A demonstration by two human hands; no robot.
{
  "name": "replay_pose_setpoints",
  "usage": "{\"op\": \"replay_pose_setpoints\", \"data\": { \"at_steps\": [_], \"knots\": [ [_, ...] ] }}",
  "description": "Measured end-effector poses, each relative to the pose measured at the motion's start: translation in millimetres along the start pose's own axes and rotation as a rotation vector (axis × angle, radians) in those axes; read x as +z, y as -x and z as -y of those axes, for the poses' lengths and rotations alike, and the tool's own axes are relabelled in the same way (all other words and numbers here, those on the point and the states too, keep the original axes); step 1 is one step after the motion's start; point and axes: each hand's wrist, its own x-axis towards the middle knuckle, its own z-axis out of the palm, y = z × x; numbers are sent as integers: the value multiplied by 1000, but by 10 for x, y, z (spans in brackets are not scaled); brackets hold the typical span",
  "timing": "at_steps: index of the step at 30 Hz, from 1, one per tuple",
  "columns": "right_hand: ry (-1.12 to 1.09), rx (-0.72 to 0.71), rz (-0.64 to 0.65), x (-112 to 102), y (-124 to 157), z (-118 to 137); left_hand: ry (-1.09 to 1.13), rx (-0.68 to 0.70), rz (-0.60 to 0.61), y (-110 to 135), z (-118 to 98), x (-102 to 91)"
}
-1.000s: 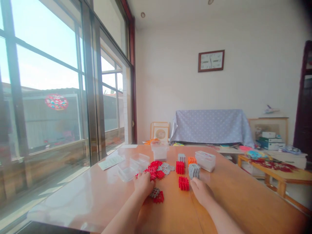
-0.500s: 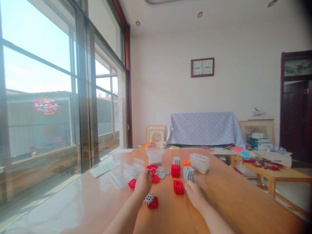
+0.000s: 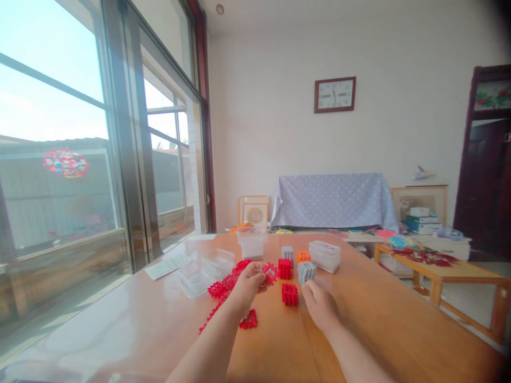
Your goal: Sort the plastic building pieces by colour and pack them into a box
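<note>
My left hand [image 3: 247, 284] is raised a little above the wooden table [image 3: 379, 330], fingers closed on a flat red interlocking piece [image 3: 270, 273]. A loose pile of red pieces [image 3: 223, 287] lies just left of it, and a small red assembly [image 3: 249, 319] sits under the wrist. My right hand [image 3: 319, 306] rests flat on the table, fingers together, beside a red cube [image 3: 290, 294] and just behind a grey cube [image 3: 306, 272]. Further back stand another red cube [image 3: 285, 268], an orange cube [image 3: 304, 257] and a grey cube [image 3: 287, 252].
Clear plastic tubs [image 3: 198, 276] and a paper sheet [image 3: 167, 266] lie at the left of the table, a lidded box [image 3: 325, 256] and a tall tub [image 3: 250, 243] at the back. A low side table [image 3: 451, 274] stands at the right, large windows at the left.
My left hand has lifted from the pile with a red piece in its fingers. The right hand stays on the table. The camera has shifted slightly.
</note>
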Motion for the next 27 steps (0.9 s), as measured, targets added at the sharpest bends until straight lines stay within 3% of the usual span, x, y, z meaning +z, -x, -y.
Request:
{"op": "replay_pose_setpoints", "data": {
  "at_steps": [4, 11, 20, 27],
  "knots": [
    [-102, -45, -69, -76, 35, 57, 44, -30, 40, -11, 71, 107],
    [-227, -115, -177, -135, 80, 198, 141, -159, -92, -58, 224, 330],
    [-223, -179, -150, -66, 60, 249, 147, -184, -131, -85, 189, 600],
    [-306, -207, -155, -27, 11, 166, 156, -193, -135, -83, 226, 673]
  ]
}}
